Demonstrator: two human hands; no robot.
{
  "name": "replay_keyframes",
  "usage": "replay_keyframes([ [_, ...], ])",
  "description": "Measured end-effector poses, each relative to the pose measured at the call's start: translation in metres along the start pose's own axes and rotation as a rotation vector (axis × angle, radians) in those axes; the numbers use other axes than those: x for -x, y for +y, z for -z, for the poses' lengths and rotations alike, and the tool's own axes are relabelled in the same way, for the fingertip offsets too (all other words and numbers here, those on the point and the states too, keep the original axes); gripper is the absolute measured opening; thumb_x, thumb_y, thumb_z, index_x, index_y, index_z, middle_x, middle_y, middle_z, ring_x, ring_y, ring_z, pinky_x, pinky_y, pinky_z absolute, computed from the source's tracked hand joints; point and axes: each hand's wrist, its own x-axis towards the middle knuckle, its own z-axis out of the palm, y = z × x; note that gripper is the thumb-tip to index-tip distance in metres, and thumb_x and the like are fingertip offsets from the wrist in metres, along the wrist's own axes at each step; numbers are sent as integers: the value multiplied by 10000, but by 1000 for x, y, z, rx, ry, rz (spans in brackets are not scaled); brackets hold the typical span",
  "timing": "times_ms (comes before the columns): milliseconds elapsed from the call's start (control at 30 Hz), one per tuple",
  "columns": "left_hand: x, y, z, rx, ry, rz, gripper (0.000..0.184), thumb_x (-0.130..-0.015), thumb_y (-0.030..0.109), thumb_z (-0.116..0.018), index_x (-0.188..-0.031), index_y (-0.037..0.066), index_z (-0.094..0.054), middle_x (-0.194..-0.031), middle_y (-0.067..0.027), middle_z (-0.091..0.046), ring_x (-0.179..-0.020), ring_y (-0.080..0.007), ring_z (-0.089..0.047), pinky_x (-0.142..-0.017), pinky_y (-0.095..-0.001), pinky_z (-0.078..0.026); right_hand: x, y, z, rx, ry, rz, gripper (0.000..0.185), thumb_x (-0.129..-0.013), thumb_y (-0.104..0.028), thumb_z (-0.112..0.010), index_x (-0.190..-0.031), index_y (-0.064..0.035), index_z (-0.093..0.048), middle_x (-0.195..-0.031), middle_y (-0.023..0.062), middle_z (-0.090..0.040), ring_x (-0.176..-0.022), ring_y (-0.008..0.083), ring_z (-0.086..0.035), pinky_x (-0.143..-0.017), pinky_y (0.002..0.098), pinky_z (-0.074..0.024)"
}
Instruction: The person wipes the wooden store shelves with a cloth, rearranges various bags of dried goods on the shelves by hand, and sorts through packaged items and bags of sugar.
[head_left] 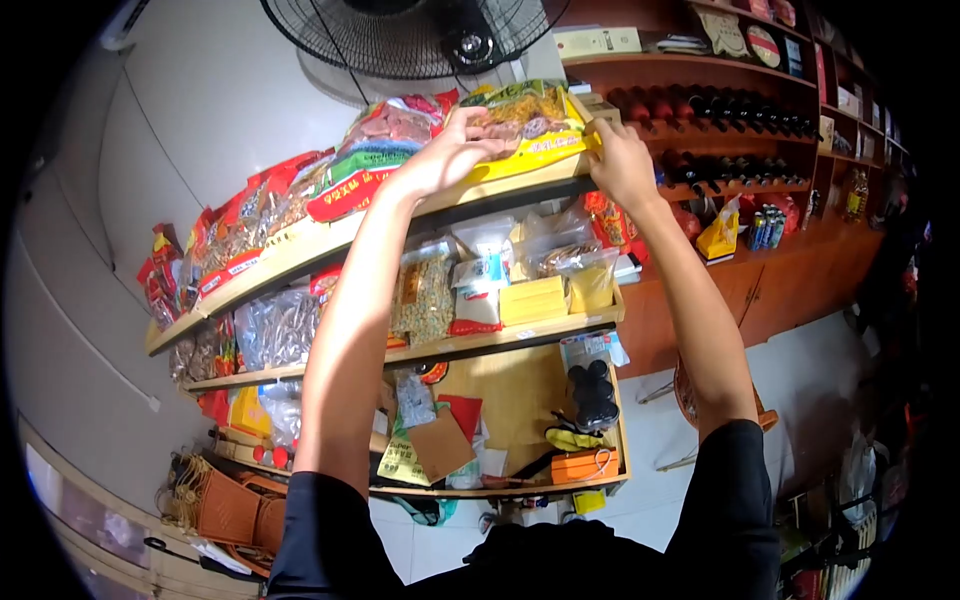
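I'm likely straightening the yellow bag [545, 152], left hand [452, 160] spread at its left, right hand [621, 163] at its right, grip unclear; even pressure needed next.

Packets [375, 150] lined along the top tier [270, 260] of the rack [500, 385]; bags [425, 290] stowed on its middle tier [520, 331]. Fan [400, 40] set behind it. Bottles [730, 108] shelved, chair [686, 400] placed, to its right.

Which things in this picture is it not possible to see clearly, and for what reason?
All in the head view:
Far side of the yellow-edged packet between left hand and right hand: hidden by its own front.
Part of the middle shelf: covered by the left forearm.
Top of the fan: cut off by upper edge.
Labels on the dark bottles: too small.
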Motion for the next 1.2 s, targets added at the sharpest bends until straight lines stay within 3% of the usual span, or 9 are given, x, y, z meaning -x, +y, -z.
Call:
replay_keyframes([
  [267, -55, -22, 0, -157, 181, 273, 780, -850, 369, -639, -1374, -80, -276, -1330, -252, -466, -1129, -256, -553, -964, -314, -414, -24, 2, 21, -299, -49, -142, 232, -811, -201, -681, -992, -71, -615, -1017, 165, -613, -940, 356, -603, -819, 435, -482],
  [300, -53, -18, -6, 104, 257, 285, 559, -910, 253, -572, -1326, -63, -372, -1134, -158, -595, -990, -165, -594, -891, -263, -452, -25, -2, 28, -331, -36, -148, 215, -810, -196, -688, -972, -75, -616, -1030, 153, -596, -926, 362, -597, -814, 425, -476],
  [433, -55, -38, -4, 182, 109, 351, 299, -976, 244, -442, -1102, 22, -598, -1013, -48, -661, -935, -108, -606, -848, -260, -469, -21, -12, 43, -430, 83, -91, 208, -800, -180, -705, -939, -49, -623, -1028, 153, -570, -906, 354, -599, -785, 408, -480],
  [533, -49, -29, -8, 387, 120, 403, 399, -974, 303, -455, -1185, -12, -581, -1103, -92, -661, -935, -149, -627, -853, -281, -479, -8, -18, 45, -529, 137, -111, 219, -788, -159, -721, -948, -41, -630, -1013, 156, -565, -902, 356, -596, -766, 405, -480],
  [700, -53, -42, -4, 404, -32, 458, 496, -1016, 374, -330, -1321, 19, -494, -1255, -64, -601, -1104, -134, -577, -956, -262, -433, -9, -13, 32, -632, 393, -63, 192, -745, -129, -768, -886, -52, -664, -871, 69, -518, -748, 187, -520, -665, 302, -453],
  [867, -51, -36, -9, 285, 54, 412, 503, -994, 388, -409, -1299, -2, -496, -1266, -109, -581, -1137, -156, -541, -992, -275, -391, -5, 7, 18, -840, 392, -1, 215, -808, -199, -730, -911, -33, -641, -894, 41, -545, -795, 141, -554, -684, 256, -460],
  [933, -51, -32, -15, 305, 46, 364, 510, -993, 383, -414, -1298, -18, -491, -1276, -122, -571, -1158, -161, -522, -1007, -277, -371, 0, 13, 26, -1278, 240, -434, 278, -840, -217, -700, -1030, -44, -597, -928, 64, -576, -787, 144, -588, -616, 239, -489],
  [1067, -48, -30, -10, 65, 171, 259, 521, -966, 374, -481, -1250, -63, -501, -1209, -146, -587, -1112, -171, -533, -977, -273, -382, -2, 30, 23, -1484, -81, -634, 410, -906, -333, -526, -1208, -63, -472, -961, 112, -596, -690, 197, -640, -474, 303, -527],
  [1200, -47, -40, 0, -28, 179, 150, 515, -931, 359, -541, -1194, -83, -524, -1123, -174, -612, -1046, -198, -561, -929, -291, -405, -4, 19, 29, -1425, -53, -649, 424, -931, -365, -446, -1205, -48, -507, -920, 96, -610, -613, 144, -600, -479, 238, -502],
])
